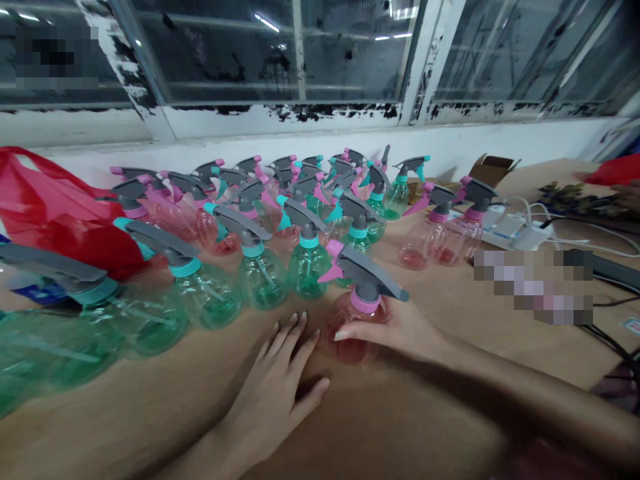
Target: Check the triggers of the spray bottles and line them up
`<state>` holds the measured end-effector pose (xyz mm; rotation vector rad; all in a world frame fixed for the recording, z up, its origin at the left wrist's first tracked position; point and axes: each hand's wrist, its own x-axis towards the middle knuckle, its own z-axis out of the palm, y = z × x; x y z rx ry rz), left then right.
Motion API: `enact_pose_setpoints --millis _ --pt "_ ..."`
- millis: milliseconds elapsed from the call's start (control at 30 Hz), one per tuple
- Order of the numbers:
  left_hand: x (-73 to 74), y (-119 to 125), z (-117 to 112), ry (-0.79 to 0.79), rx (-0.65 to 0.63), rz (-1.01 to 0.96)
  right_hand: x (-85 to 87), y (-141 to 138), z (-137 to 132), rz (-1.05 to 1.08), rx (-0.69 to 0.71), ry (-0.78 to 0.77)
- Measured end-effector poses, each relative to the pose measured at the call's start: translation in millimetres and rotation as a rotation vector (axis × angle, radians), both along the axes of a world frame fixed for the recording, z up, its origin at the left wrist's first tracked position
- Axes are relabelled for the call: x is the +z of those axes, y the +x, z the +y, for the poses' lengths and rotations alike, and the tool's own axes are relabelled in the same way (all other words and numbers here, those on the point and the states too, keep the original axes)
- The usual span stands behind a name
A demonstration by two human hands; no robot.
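Observation:
My right hand (383, 330) is wrapped round the body of a pink spray bottle (350, 340), thumb across its front. The bottle stands upright, with a grey and pink trigger head. My left hand (285, 377) lies flat on the table just left of it, fingers spread and holding nothing. Beyond my fingertips stand green spray bottles (263, 280) with grey and turquoise heads, including one nearby green bottle (309, 270). More of them run toward the left edge. Two pink bottles (423, 243) stand apart, farther back on the right.
Many more pink and green bottles crowd toward the window wall (280, 123). A red plastic bag (60, 213) is at the left. On the right are a white power strip (520, 230) with cables, a small open cardboard box (493, 170) and another person's hand near a red item (617, 170).

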<state>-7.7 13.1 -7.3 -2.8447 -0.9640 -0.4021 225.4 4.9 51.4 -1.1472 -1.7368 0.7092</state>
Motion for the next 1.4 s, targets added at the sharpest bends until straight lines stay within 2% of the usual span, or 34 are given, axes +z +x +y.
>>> enact_pose_setpoints --millis 367,600,800,967,1100,1233,1400 --pt "2.7 1 -1 0.022 -0.008 -0.053 -2.0 22 -22 -0.234 -0.165 0.071" --pt "5.2 17 -25 0.06 -0.129 -0.034 -5.5 79 -23 -0.348 -0.384 0.061" --pt "4.2 44 -14 0.046 -0.077 -0.012 -12.4 117 5 -0.371 -0.484 0.143" --pt "5.8 79 5 0.0 -0.107 -0.012 -8.3 115 30 -0.424 -0.557 0.125" --pt "4.9 102 18 -0.014 -0.128 -0.002 -2.7 107 43 -0.593 -0.644 0.212" --pt "6.1 111 24 -0.037 -0.147 -0.001 0.3 104 50 -0.648 -0.662 0.212" --pt "7.6 111 26 -0.04 -0.155 -0.003 3.7 102 58 -0.679 -0.664 0.202"
